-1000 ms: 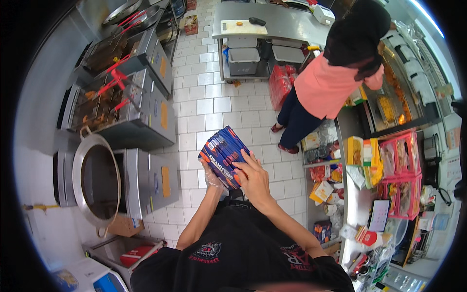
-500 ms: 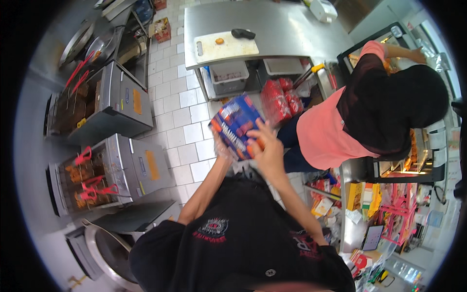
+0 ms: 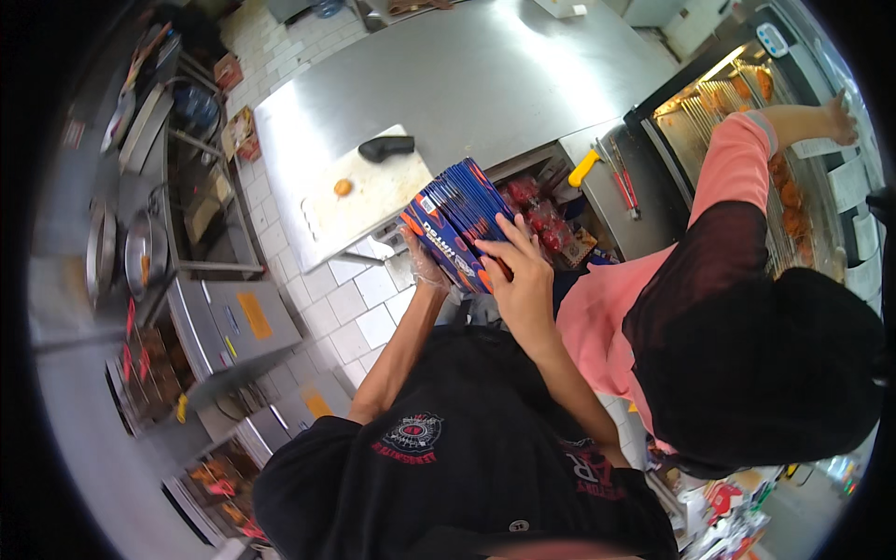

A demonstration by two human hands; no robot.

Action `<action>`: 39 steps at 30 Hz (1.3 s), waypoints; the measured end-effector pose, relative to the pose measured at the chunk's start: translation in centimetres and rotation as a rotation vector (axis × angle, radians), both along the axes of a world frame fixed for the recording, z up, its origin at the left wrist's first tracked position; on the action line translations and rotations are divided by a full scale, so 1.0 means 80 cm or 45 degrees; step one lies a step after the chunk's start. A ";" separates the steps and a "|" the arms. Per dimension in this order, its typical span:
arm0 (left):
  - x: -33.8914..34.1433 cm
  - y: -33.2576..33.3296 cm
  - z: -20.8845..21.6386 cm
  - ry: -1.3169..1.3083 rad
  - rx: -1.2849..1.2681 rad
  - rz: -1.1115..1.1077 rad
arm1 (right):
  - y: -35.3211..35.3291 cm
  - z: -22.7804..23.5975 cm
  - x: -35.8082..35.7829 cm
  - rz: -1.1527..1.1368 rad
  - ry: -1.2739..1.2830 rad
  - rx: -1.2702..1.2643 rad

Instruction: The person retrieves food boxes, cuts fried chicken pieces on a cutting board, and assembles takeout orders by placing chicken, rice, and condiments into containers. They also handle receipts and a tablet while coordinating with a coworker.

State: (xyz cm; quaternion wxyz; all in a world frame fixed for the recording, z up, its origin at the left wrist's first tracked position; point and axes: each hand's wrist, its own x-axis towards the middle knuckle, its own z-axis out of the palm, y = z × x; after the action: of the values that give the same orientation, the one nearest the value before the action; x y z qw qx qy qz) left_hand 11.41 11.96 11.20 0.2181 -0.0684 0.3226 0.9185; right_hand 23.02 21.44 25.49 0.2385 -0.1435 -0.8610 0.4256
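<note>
A blue-and-orange stack of flat cartons, up in both hands, right in front of the dark shirt!
Here's the left hand in a clear glove, fingers clamped on the stack's left edge; the right hand lays spread fingers over its right side. Beyond, a white cutting board sits on the steel table; farther right, a co-worker's hand reaches out by the lit food cabinet.

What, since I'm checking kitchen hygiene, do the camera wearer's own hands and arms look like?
The left hand wears a clear, crinkled plastic glove; the right hand looks bare. Both forearms are uncovered below short black sleeves.
</note>
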 end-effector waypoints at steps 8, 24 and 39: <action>-0.135 0.119 -0.015 -0.030 0.151 -0.266 | 0.122 0.001 -0.137 -0.096 -0.321 0.121; -0.449 0.359 -0.089 0.173 -1.353 -0.787 | 0.407 -0.243 -0.344 -0.506 -0.016 -0.954; -0.415 0.426 -0.111 1.944 -1.306 -0.222 | 0.492 -0.247 -0.329 -0.932 -0.412 -0.668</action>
State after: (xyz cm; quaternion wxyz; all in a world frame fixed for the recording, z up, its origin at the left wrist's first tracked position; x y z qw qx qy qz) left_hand -21.77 46.02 2.32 -0.0422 0.4922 0.7502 0.4394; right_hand -3.31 60.84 5.71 0.1914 -0.5569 -0.6435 0.4890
